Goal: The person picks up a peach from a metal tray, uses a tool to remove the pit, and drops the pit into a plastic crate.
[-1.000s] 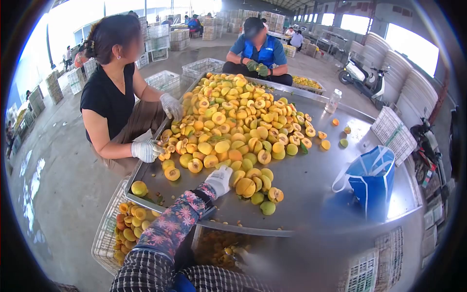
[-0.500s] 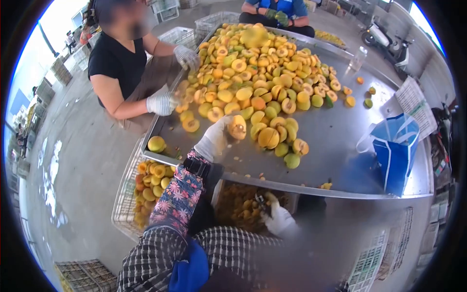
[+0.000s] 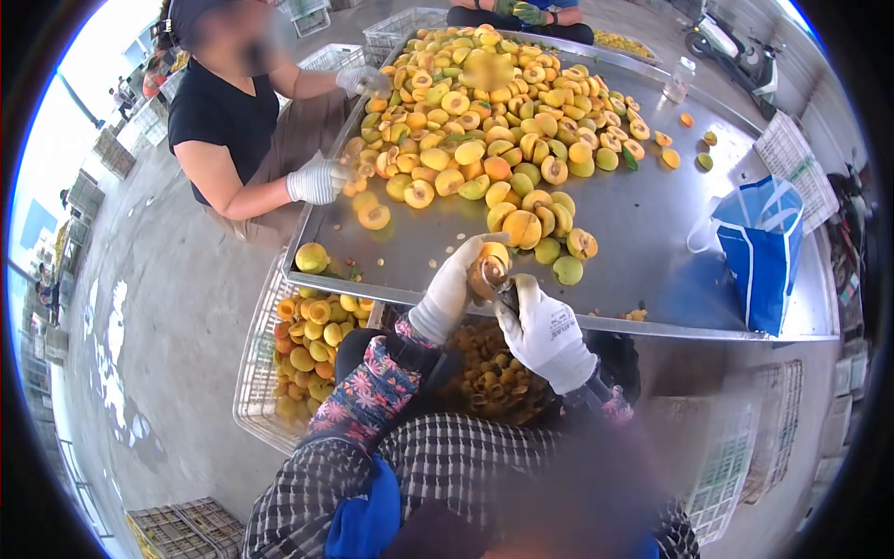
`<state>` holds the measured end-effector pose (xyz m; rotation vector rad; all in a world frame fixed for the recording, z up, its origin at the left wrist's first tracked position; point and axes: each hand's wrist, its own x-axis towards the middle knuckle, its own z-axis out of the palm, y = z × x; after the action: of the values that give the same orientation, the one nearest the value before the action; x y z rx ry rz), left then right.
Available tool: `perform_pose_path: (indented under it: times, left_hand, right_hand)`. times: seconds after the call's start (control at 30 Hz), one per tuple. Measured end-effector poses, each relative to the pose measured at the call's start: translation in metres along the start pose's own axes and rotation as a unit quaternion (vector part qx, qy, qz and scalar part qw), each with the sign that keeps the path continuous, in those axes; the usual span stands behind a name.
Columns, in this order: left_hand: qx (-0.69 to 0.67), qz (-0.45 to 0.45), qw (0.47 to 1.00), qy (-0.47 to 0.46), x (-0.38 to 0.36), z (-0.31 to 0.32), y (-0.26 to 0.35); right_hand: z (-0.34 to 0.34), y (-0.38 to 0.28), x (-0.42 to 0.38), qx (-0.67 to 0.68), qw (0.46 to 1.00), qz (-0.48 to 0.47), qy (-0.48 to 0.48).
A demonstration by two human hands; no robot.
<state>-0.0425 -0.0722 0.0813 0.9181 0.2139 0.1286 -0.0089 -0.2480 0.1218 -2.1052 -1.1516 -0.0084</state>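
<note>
My left hand (image 3: 452, 293), in a white glove, is closed around a halved yellow peach (image 3: 488, 276) just above the near table edge. Its cut face, with a brown middle, is turned towards me. My right hand (image 3: 548, 337), also gloved, grips a dark metal pitting tool (image 3: 508, 296), mostly hidden by the fingers. The tool's end meets the peach. Beyond my hands, a large heap of halved and whole peaches (image 3: 503, 121) covers much of the metal table (image 3: 643, 252). Under my hands stands a bin of brown pits and scraps (image 3: 498, 368).
A white crate of peach halves (image 3: 265, 373) stands at the left below the table. A co-worker's gloved hands (image 3: 318, 179) work at the heap's left side; another person (image 3: 521, 14) sits at the far end. A blue bag (image 3: 759, 252) and a clear bottle (image 3: 680, 79) stand on the right.
My left hand has drawn the peach back from the heap towards me. My right hand has risen from over the bin, bringing the tool to the fruit.
</note>
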Motion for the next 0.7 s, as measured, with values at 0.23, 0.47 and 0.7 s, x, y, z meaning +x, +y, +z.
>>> perform_pose_path:
  times: [0.23, 0.47, 0.7]
  left_hand:
    - [0.026, 0.023, 0.997, 0.071, -0.017, 0.022, 0.003]
    - [0.125, 0.011, 0.991, 0.041, -0.014, 0.005, -0.013]
    - [-0.003, 0.109, 0.992, 0.067, -0.009, 0.024, -0.015]
  right_hand:
    - [0.013, 0.01, -0.011, -0.061, 0.997, -0.023, -0.047]
    - [0.023, 0.015, -0.024, 0.072, 0.995, 0.025, -0.066]
    - [0.026, 0.035, -0.019, 0.326, 0.934, 0.092, -0.114]
